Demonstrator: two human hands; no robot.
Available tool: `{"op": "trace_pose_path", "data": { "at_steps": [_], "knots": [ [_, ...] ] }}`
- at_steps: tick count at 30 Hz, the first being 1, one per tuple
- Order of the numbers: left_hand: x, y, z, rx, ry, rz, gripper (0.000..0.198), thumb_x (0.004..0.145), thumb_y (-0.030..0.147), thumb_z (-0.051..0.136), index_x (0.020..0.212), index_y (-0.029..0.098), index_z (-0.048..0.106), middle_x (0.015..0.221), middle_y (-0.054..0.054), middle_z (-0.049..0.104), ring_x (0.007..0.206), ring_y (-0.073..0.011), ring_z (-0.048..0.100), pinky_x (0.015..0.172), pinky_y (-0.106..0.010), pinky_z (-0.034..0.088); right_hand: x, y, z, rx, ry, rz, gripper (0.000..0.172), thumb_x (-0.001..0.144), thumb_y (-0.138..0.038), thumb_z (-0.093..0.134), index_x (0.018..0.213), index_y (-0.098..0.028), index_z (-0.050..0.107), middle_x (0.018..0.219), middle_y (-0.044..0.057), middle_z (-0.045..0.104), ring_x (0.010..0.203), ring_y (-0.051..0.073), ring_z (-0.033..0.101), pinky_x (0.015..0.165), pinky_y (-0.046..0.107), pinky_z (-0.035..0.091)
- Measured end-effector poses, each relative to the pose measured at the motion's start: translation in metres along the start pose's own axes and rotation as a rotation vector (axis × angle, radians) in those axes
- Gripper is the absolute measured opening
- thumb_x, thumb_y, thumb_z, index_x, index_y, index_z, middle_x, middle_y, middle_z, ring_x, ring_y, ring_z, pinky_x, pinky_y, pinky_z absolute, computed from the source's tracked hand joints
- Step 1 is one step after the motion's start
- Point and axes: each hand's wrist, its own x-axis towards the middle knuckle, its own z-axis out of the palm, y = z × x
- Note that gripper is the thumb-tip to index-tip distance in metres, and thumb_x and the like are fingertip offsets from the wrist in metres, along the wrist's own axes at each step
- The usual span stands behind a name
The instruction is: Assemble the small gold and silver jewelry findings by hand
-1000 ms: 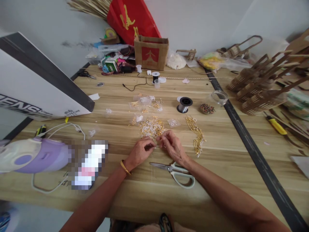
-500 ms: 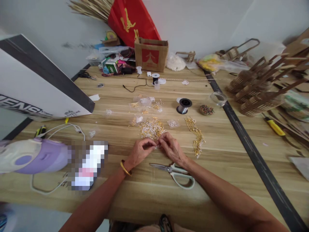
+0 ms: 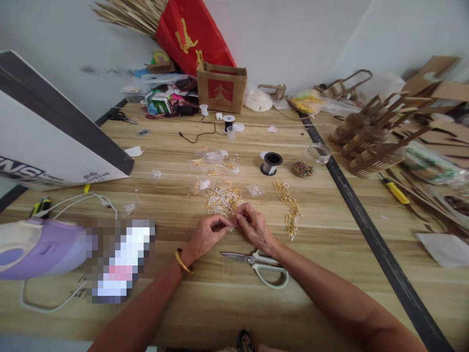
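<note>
My left hand (image 3: 208,233), with a gold bangle (image 3: 183,261) at its wrist, pinches something too small to make out. Close beside it, my right hand (image 3: 254,227) has thumb and fingers pressed together on a tiny thing that I cannot identify. Just beyond the fingertips lies a pile of gold and silver beads (image 3: 223,196). Scissors (image 3: 256,261) with pale green handles rest on the wooden table below my right hand. Gold chains (image 3: 287,208) lie to the right of it. Small bags of findings (image 3: 212,157) sit behind the pile.
A wire spool (image 3: 271,164) and a bag of dark beads (image 3: 303,169) stand beyond the chains. On the left are a phone (image 3: 124,261), a purple and white device (image 3: 54,247) and a large box (image 3: 54,132). Small woven baskets (image 3: 370,142) stand at the right.
The view has shifted, so the table things appear farther left. My hands have moved slightly apart from the bead pile's lower edge, with fingers still pinched close together.
</note>
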Motion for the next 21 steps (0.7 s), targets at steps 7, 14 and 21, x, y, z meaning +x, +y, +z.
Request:
{"op": "trace_pose_path", "data": {
  "at_steps": [7, 14, 21],
  "knots": [
    [0.005, 0.011, 0.003, -0.068, 0.036, -0.073, 0.009, 0.070, 0.023, 0.065, 0.073, 0.015, 0.066, 0.070, -0.002, 0.068, 0.066, -0.0138, 0.062, 0.064, -0.023, 0.050, -0.001, -0.002, -0.001, -0.199, -0.046, -0.090, 0.007, 0.091, -0.025, 0.044, 0.087, -0.021, 0.049, 0.068, -0.002, 0.051, 0.057, 0.012, 0.046, 0.053, 0.022, 0.036],
    [0.014, 0.023, 0.002, -0.088, 0.023, -0.105, 0.011, 0.067, 0.028, 0.068, 0.070, 0.017, 0.069, 0.069, -0.002, 0.070, 0.065, -0.0154, 0.062, 0.063, -0.024, 0.051, -0.001, -0.004, -0.003, -0.242, -0.056, -0.110, 0.006, 0.090, -0.024, 0.043, 0.087, -0.022, 0.047, 0.071, -0.002, 0.051, 0.061, 0.013, 0.049, 0.058, 0.023, 0.040],
    [0.016, 0.016, 0.009, -0.075, 0.038, -0.098, 0.011, 0.066, 0.028, 0.069, 0.067, 0.017, 0.067, 0.066, -0.001, 0.068, 0.062, -0.0143, 0.061, 0.060, -0.023, 0.049, 0.003, -0.003, -0.004, -0.168, 0.050, -0.042, 0.010, 0.090, -0.029, 0.043, 0.086, -0.021, 0.047, 0.070, -0.002, 0.050, 0.061, 0.012, 0.049, 0.054, 0.023, 0.040]
  ]
}}
